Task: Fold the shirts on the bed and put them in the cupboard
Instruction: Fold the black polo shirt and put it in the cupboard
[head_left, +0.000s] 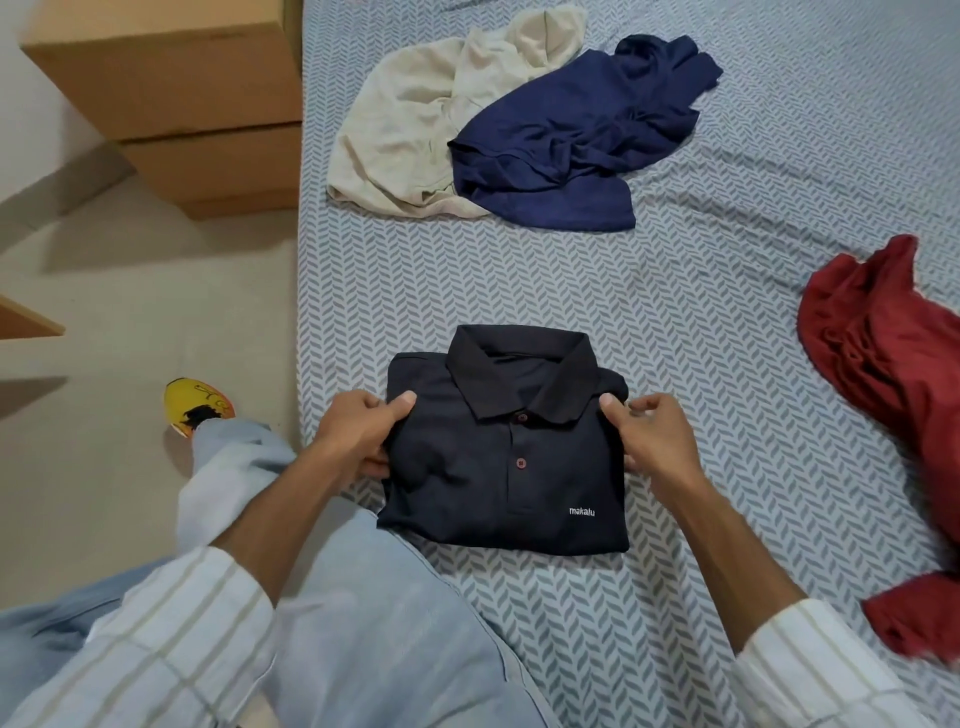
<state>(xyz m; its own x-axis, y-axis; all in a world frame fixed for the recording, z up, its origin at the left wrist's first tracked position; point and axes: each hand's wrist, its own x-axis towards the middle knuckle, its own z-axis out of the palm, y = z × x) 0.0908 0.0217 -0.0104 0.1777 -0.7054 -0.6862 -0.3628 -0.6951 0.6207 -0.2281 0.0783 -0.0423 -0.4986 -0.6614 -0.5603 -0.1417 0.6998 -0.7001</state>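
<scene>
Both hands grip black polo (506, 457) (fingers underneath).

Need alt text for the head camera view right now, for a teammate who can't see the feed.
Both hands grip a folded black polo shirt on the patterned grey bed sheet, left hand on its left edge, right hand on its right. Farther back lie a crumpled beige shirt and navy shirt; a red shirt lies right.
</scene>
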